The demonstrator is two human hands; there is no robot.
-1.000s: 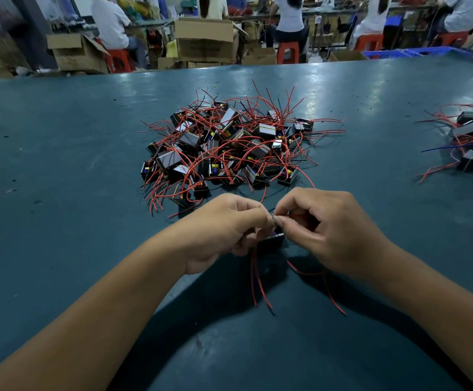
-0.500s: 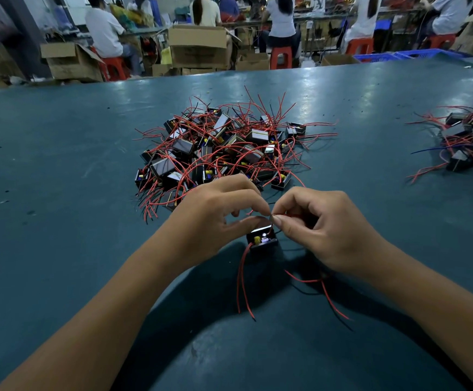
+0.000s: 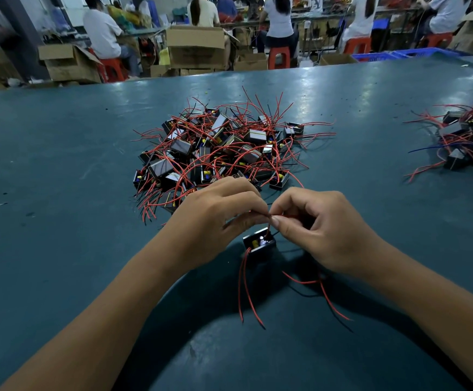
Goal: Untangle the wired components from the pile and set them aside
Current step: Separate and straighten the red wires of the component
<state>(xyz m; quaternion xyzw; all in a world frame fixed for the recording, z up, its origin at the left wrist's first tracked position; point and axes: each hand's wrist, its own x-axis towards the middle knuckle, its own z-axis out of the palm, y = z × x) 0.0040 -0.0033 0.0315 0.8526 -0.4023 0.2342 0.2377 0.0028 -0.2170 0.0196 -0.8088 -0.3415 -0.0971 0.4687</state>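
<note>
Progress: early. Pile (image 3: pixel 218 148) large, mid-tabletop (image 3: pixel 60 165); set-aside group (image 3: pixel 466 142) small, far right. Left hand (image 3: pixel 212 221) and right hand (image 3: pixel 322 230) each pinch red wires of one component (image 3: pixel 259 242), near the pile.

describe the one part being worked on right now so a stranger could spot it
On the green table, look nearer than the big central pile, under the two hands. There hangs a small black box, held by its red wires; unlike the rest, it is alone, clear of any heap.
</note>
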